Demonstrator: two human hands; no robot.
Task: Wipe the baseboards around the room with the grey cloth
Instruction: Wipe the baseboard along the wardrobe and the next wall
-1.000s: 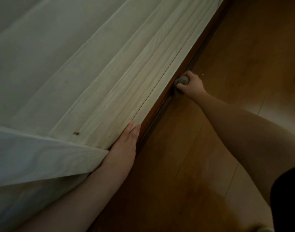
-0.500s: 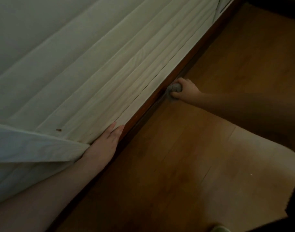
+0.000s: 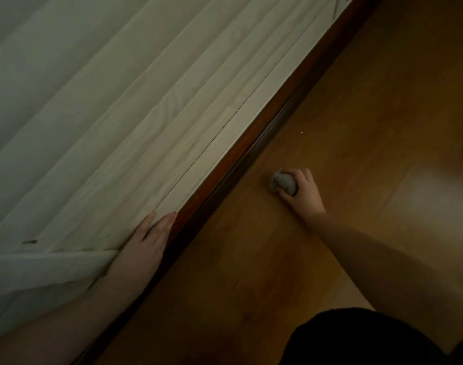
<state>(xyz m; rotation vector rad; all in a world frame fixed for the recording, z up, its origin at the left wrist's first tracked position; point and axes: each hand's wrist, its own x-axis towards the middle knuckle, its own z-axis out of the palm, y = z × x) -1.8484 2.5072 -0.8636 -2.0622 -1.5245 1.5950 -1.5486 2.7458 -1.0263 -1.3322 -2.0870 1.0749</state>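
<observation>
Since the earlier frame, the right hand (image 3: 301,189) is being drawn away from the baseboard (image 3: 241,160) and out over the floor (image 3: 343,114), so the cloth (image 3: 282,182) is now being kept apart from the wood it was pressed against. The cloth is being gripped as a grey ball in that hand's curled fingers, near the middle of the view, just right of the baseboard. The left hand (image 3: 143,246) is being held flat, fingers straight, against the curtain (image 3: 120,127) at the near left, so that the hem is being kept clear of the dark wooden strip.

Several things could be going wrong from here. If the left hand is being eased off, the curtain is likely to be dropped back over the baseboard, and the next stroke would be made on fabric instead of wood. With the cloth balled so tightly, only a small patch is being offered to the surface, so dust in the groove could be missed. A stretch between the two hands may also be skipped if wiping is being resumed further along.

Much is being hidden. The baseboard near the left arm is being covered by that arm, and its far end is being cut off at the top edge. The light is dim, so dust cannot be judged. Whether the cloth is being rested on the floor or held just above it cannot be told
</observation>
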